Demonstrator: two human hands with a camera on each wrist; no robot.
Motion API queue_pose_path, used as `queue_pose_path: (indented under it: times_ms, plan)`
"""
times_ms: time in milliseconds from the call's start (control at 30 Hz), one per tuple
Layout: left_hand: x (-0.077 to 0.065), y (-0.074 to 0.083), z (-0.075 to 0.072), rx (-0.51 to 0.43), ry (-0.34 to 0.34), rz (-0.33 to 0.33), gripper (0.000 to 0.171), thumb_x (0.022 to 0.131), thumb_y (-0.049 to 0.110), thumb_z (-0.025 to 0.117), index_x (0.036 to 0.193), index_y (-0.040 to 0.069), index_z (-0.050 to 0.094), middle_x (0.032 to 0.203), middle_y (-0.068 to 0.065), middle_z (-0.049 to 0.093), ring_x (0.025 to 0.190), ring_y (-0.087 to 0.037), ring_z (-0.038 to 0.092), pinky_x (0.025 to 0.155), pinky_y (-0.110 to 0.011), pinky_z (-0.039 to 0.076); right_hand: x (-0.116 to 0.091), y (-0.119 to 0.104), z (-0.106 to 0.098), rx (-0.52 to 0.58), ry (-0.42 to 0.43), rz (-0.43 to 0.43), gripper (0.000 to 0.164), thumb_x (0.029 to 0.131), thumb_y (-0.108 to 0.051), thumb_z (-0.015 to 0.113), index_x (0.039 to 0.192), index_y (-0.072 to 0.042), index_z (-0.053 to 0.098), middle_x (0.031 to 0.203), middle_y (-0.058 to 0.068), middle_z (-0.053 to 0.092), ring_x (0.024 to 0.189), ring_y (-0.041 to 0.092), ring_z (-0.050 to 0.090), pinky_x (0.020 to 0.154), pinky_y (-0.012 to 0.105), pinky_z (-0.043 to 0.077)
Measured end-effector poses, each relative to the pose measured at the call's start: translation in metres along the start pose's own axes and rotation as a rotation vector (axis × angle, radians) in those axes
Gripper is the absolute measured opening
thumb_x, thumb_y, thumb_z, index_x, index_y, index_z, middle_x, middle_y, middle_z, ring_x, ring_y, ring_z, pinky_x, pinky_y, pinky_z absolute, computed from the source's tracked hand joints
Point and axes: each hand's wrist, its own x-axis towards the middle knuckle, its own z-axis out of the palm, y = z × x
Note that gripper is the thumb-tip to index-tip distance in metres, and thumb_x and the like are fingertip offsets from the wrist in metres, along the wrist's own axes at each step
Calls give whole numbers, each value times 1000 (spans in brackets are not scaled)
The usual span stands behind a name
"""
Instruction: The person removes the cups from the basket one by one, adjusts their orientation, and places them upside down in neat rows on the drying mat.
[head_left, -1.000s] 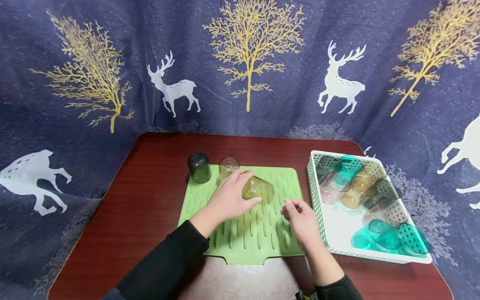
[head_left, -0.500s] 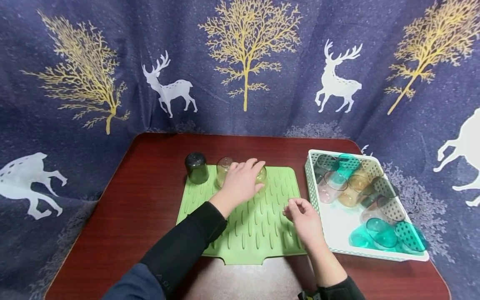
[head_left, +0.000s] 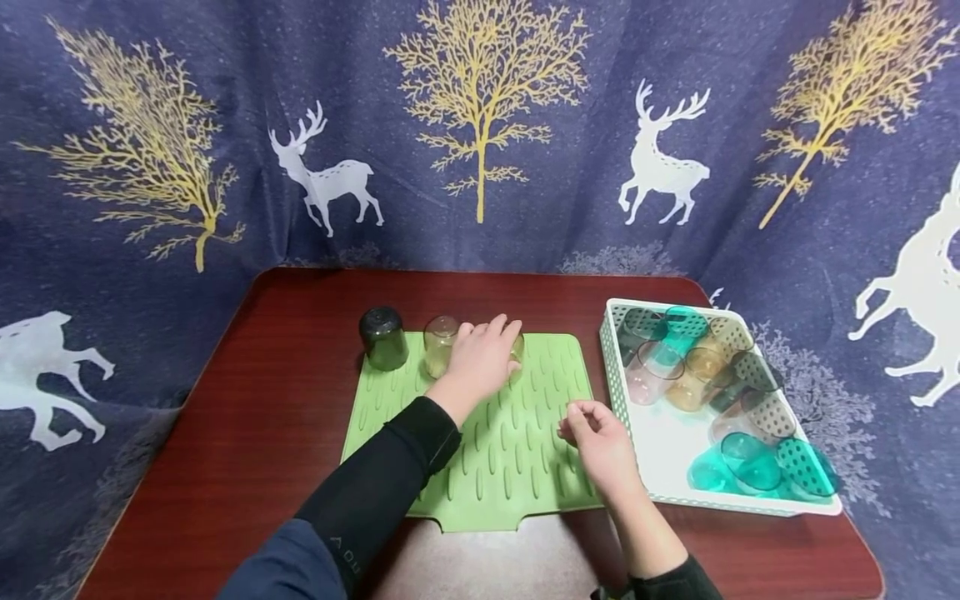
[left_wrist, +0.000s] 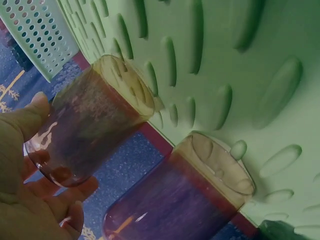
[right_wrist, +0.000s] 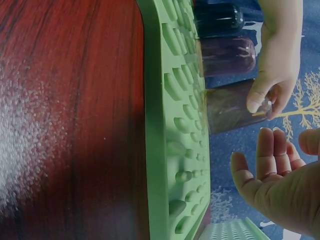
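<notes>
My left hand (head_left: 480, 358) grips a yellow-tinted drinking glass (left_wrist: 95, 120) by its base, thumb on one side and fingers on the other. Mouth down, that glass meets the ribbed green drying mat (head_left: 510, 492) at its rim; in the head view the hand covers most of it. Beside it stands a pale pinkish glass (head_left: 438, 346), also upside down, then a dark grey glass (head_left: 384, 342) at the mat's far left corner. Over the mat's right side hovers my right hand (head_left: 602, 442), fingers loosely curled around nothing.
A white perforated basket (head_left: 617, 375) stands right of the mat, holding several teal, amber, pink and grey glasses lying on their sides. The red-brown tabletop (head_left: 247, 433) extends left of the mat. Behind hangs a blue curtain (head_left: 420, 150) with deer and trees.
My left hand has moved up and back with the yellow glass, turning it from tilted to upside down on the mat beside the pinkish one. The right hand has stayed nearly still.
</notes>
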Motion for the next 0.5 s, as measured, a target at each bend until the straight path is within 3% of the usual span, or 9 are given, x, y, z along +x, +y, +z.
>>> queue_pose_path:
  times_ms: [267, 500]
  plan:
    - [2, -2, 7, 19, -16, -13, 74, 88, 51, 56, 149, 25, 23, 153, -4, 28, 131, -26, 44, 100, -41, 31, -4, -5, 0, -77, -6, -39, 24, 95, -24, 53, 105, -4, 60, 94, 19, 67, 81, 17, 68, 82, 31, 54]
    - [2, 0, 7, 41, -63, -21, 79, 91, 53, 47, 152, 18, 10, 158, -4, 12, 142, -27, 26, 110, -46, 24, -14, -23, -13, -340, 37, -160, 20, 95, -28, 54, 109, -16, 61, 88, 6, 70, 80, 10, 66, 74, 26, 48]
